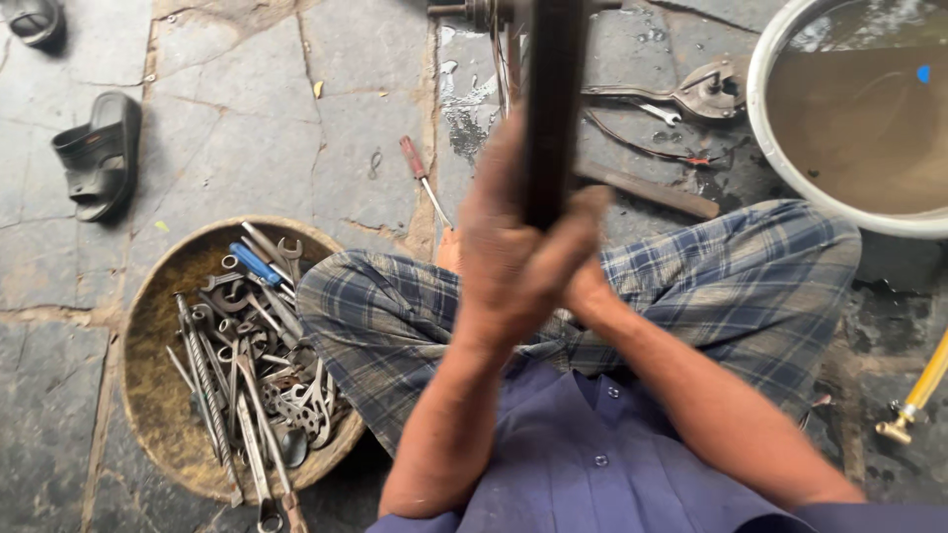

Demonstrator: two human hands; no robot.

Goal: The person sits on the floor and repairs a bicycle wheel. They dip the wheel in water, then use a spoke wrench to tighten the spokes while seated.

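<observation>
Seated cross-legged on the stone floor (247, 109), plaid cloth over the knees. Left hand (504, 262) is wrapped around a dark upright bar (553, 109), likely a tyre or rim seen edge-on, too blurred to say. Right hand (583, 271) is pressed in behind it, fingers hidden; cannot tell its grip. Bar rises from the lap, probably steadied there. Left: shallow basket (148, 365) of spanners. Beyond: red-handled screwdriver (423, 178), pliers (681, 97), basin (765, 118) of murky water.

Both hands (523, 257) around dark bar (553, 99)
</observation>
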